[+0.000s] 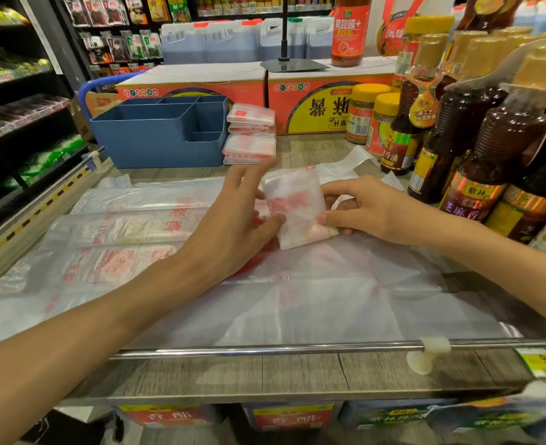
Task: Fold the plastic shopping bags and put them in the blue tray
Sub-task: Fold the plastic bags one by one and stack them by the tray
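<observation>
A folded white plastic bag with red print (pixel 294 203) is held just above the shelf between both hands. My left hand (pixel 233 216) pinches its left edge, thumb on the front and the other fingers spread straight up behind it. My right hand (pixel 365 207) pinches its lower right corner with curled fingers. Several unfolded bags (pixel 130 239) lie flat across the shelf under my arms. The blue tray (pixel 156 146), with several compartments, stands at the back left. A stack of folded bags (pixel 250 136) sits right beside the tray's right wall.
Dark sauce bottles (pixel 477 149) and yellow-lidded jars (pixel 374 120) crowd the right side. Orange cartons (pixel 323 101) line the back. A metal rail (pixel 265 348) runs along the shelf's front edge, another along the left.
</observation>
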